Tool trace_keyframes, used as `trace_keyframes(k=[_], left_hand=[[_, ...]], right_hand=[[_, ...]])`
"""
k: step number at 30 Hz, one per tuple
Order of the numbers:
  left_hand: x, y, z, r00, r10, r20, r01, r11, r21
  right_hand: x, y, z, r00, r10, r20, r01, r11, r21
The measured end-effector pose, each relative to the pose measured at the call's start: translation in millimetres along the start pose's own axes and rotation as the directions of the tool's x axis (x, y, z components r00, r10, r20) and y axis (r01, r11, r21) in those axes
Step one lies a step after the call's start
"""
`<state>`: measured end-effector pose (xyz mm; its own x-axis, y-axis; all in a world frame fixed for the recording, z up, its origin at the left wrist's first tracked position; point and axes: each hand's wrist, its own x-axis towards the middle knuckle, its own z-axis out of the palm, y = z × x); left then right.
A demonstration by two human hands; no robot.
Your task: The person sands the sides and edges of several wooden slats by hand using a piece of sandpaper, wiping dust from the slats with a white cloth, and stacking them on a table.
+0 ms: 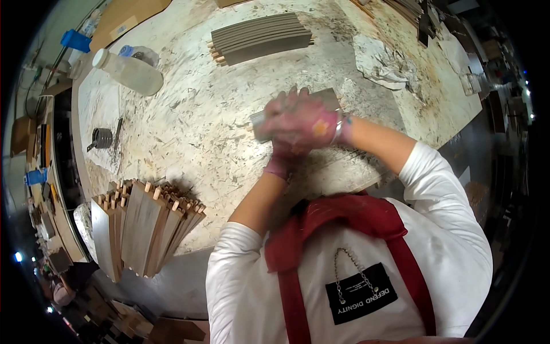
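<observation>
My right hand (306,123), in a pink patterned glove, lies across a grey wooden piece (329,100) near the middle of the table. Motion smears its fingers around the far edge of the wood. Under it and closer to me, my left hand (283,157) shows only a gloved wrist and part of the palm; its fingers are hidden. Both ends of the wooden piece stick out past the gloves. Beyond my hands sits a neat stack of grey wooden slats (263,40) with pale dowel ends. More wooden boards with dowels (143,226) lean in a bundle at the near left.
The worktable (200,120) has a pale, dirt-streaked surface. On its left are a translucent bottle (132,74), a second bottle with a blue cap (140,54) and a dark coiled item (102,139). A crumpled white cloth (384,63) lies at the far right.
</observation>
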<state>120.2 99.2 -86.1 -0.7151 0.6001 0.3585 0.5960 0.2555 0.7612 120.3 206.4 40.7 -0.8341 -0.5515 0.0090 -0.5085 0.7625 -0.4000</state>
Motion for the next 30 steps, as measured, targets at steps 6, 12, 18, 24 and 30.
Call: trace_keyframes(k=[6, 12, 18, 24, 30], left_hand=[[4.7, 8.3, -1.9, 0.899, -0.295, 0.324, 0.147, 0.900, 0.411], [5.7, 20.8, -28.0, 0.994, 0.093, 0.056, -0.108, 0.827, 0.552], [-50.0, 14.1, -104.8, 0.970, -0.230, -0.082, 0.228, 0.735, 0.638], [-11.9, 34.8, -72.5, 0.998, 0.054, -0.041, -0.028, 0.880, 0.475], [-19.9, 37.7, -80.9, 0.998, -0.061, 0.014, 0.045, 0.846, 0.531]], right_hand=[[55.0, 35.9, 19.7, 0.982, -0.095, 0.161, 0.119, 0.982, -0.145], [44.7, 71.8, 0.4, 0.980, 0.092, -0.176, -0.076, 0.992, 0.095], [-59.6, 113.2, -5.5, 0.778, 0.480, -0.406, -0.242, 0.825, 0.511], [-70.4, 81.5, 19.9, 0.673, 0.582, -0.457, -0.145, 0.709, 0.690], [-53.7, 21.5, -23.6, 0.788, 0.237, -0.568, 0.021, 0.912, 0.409]])
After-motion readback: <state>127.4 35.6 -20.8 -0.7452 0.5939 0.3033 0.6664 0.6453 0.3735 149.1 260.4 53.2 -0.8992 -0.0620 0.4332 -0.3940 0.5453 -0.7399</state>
